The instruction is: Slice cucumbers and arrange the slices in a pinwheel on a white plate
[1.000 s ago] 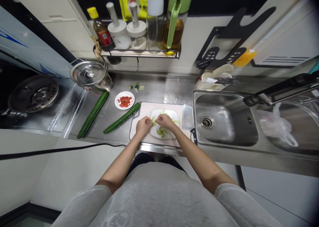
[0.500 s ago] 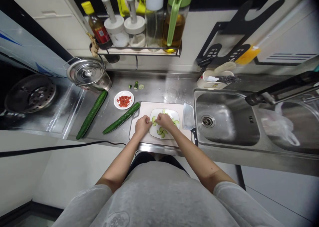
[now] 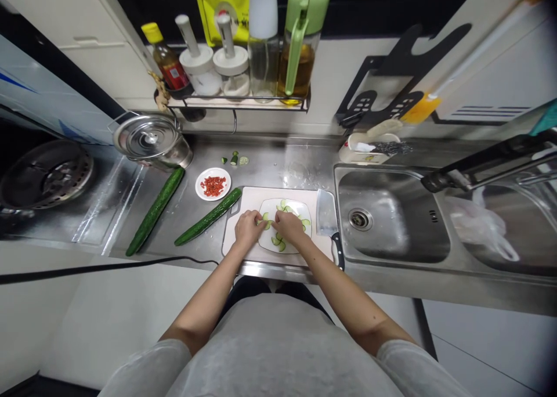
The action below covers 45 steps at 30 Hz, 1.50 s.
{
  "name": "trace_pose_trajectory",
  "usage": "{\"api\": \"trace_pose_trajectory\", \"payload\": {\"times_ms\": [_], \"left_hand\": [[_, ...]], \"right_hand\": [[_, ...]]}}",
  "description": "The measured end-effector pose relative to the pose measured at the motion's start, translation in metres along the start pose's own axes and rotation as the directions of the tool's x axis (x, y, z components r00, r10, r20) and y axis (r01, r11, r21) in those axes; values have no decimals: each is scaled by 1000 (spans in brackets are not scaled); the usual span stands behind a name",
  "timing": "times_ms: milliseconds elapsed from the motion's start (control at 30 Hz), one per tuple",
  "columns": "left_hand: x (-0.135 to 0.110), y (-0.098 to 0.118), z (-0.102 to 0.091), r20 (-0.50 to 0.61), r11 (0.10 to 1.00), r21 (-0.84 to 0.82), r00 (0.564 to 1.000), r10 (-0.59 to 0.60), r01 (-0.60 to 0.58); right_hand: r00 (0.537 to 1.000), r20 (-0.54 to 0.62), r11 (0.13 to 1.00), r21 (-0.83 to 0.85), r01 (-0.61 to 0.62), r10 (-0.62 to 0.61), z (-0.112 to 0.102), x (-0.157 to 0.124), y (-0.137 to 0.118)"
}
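Observation:
A white square plate [image 3: 296, 247] sits on the pale cutting board [image 3: 250, 259], with thin cucumber slices [image 3: 279, 241] laid on it in small fanned groups. At the plate's left side, my left hand [image 3: 249, 230] is closed in a pinch on a cucumber slice [image 3: 265, 217]. My right hand [image 3: 289, 225] is over the middle of the plate, its fingers pinched together close to the same slices; its fingertips partly hide what they hold. On the board's right side lies a cleaver [image 3: 325, 212] with a black handle.
Two whole cucumbers [image 3: 208, 217] and a small plate [image 3: 213, 197] of chopped red pieces lie to the left. Cucumber ends [image 3: 234, 159] are behind. A lidded steel pot [image 3: 152, 141] stands back left. The sink [image 3: 391, 217] is at right; a bottle rack [image 3: 235, 102] hangs above.
The whole view has shifted, so the counter appears slightly lower. My left hand's fingers have spread a little over the slices at the plate's left; my right hand stays pinched beside them.

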<state>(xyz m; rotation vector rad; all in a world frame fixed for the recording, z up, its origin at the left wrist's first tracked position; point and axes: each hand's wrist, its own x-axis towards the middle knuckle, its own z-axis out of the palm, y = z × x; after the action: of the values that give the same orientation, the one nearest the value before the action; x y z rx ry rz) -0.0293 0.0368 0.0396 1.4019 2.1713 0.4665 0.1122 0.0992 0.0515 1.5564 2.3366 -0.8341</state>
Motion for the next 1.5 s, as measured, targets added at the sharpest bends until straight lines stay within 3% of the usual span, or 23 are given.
{"api": "trace_pose_trajectory", "payload": {"times_ms": [267,567,900,1500], "left_hand": [[3,2,4,6,999,25,999,-36,35],[8,-7,3,-1,994,-95,998,-61,61],[7,-3,3,1,1000,-4,1000,-21,21],[7,0,-1,39,991,88,995,93,-96]], "right_hand": [[1000,-7,998,-57,-20,20,-3,4,1],[998,-53,999,-38,-31,29,7,-12,-8],[995,-9,995,-12,-102,102,10,-7,-14],[999,-19,993,-108,-48,46,12,-4,-12]]}}
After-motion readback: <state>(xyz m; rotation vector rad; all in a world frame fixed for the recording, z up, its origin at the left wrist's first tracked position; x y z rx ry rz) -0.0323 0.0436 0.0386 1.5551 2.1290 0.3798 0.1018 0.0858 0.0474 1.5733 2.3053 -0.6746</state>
